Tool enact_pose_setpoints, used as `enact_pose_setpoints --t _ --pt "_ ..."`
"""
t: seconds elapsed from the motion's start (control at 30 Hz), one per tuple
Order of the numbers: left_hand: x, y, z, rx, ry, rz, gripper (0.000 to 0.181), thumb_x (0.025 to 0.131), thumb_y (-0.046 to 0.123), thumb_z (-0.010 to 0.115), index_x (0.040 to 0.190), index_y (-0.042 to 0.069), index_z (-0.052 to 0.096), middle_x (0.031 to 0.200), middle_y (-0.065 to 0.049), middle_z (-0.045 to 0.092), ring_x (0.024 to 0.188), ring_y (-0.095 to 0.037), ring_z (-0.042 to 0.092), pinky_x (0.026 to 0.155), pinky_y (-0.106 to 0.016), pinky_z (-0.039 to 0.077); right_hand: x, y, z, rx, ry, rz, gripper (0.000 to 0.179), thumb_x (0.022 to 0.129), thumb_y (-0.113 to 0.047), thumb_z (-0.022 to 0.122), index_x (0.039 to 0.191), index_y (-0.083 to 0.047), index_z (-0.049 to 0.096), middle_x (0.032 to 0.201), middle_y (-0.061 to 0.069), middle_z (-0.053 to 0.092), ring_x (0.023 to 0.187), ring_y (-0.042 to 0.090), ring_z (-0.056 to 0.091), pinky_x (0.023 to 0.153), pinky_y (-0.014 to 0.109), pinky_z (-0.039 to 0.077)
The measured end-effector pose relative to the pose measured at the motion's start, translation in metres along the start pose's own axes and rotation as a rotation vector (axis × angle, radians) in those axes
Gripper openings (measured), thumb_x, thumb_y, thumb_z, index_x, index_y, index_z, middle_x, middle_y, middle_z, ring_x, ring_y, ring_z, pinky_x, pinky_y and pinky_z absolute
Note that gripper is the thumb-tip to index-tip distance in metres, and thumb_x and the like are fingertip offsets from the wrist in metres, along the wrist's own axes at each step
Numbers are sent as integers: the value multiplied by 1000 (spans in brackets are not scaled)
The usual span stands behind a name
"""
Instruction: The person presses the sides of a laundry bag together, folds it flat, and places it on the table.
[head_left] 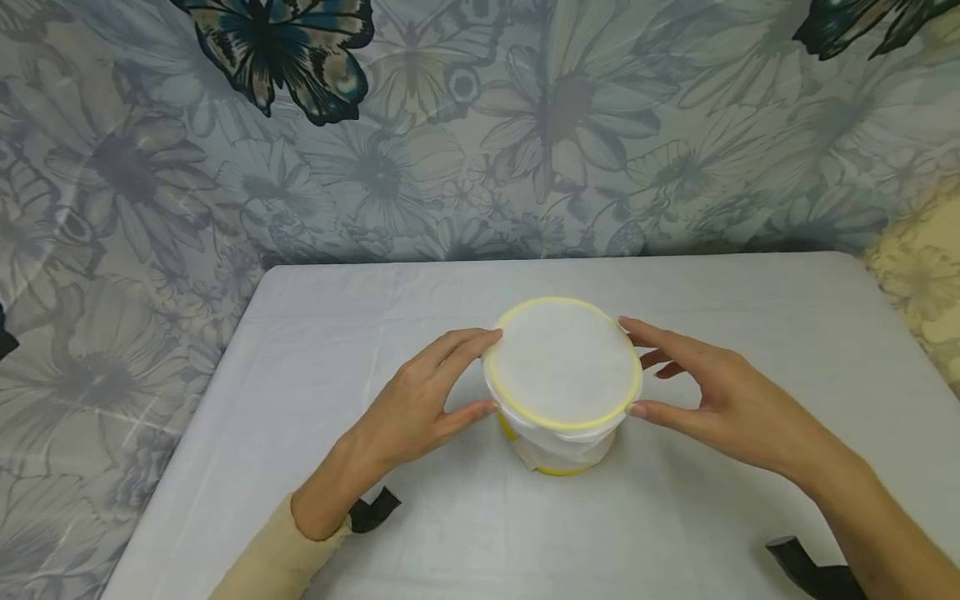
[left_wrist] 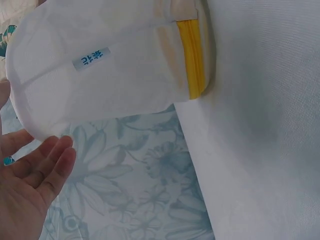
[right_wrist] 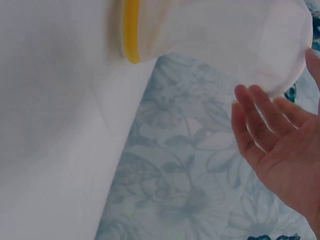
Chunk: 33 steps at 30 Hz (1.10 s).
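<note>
With fingers loosely extended, the left hand (head_left: pixel 420 400) and right hand (head_left: pixel 716 383) are touching opposite sides of a white, yellow-trimmed, round-topped bag (head_left: pixel 564 362), which is standing on a white-covered bench (head_left: pixel 337 333); behind the bag, a flower-and-butterfly backdrop (head_left: pixel 566 150) is rising

In the head view, the round top of the white bag (head_left: pixel 562 387) hides much of its side wall, and its base is out of sight. The top edge crops the left butterfly (head_left: pixel 281 50) and right butterfly (head_left: pixel 832 29); the beige sleeve (head_left: pixel 273 550) and right-hand black strap (head_left: pixel 817 575) run off the bottom. Both wrist views cut the bag at the top, the left hand (head_left: pixel 427 404) at the left edge and the right hand (head_left: pixel 708 392) at the right edge.
</note>
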<state>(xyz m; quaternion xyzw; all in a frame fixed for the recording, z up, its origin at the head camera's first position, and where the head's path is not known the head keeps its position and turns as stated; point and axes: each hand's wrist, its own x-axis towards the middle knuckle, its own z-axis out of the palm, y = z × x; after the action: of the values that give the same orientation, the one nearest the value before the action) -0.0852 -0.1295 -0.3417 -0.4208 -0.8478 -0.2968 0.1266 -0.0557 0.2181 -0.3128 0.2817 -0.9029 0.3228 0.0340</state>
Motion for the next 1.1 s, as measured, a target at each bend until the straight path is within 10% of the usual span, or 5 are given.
enact_pose_setpoints --t 0.4,0.73,1.1 --pt "2 0 6 20 -18 -1 77 96 60 49 151 7 41 146 -10 48 133 -20 48 110 -30 39 4 4 10 38 33 -15 89 70 -21 91 148 -24 48 137 -9 57 101 2 61 81 14 50" --pt "5 3 10 33 -71 -26 92 87 52 73 155 7 32 152 -9 43 137 -20 44 112 -31 37 8 8 14 33 -3 -27 98 70 -28 91 153 -19 41 140 -1 55 100 8 63 81 19 53" --pt "6 2 20 55 -120 -17 103 83 60 72 156 2 28 154 -12 40 137 -23 45 112 -31 37 4 13 24 78 -65 3 109 71 -35 90 158 -15 27 144 3 49 103 12 62 85 29 54"
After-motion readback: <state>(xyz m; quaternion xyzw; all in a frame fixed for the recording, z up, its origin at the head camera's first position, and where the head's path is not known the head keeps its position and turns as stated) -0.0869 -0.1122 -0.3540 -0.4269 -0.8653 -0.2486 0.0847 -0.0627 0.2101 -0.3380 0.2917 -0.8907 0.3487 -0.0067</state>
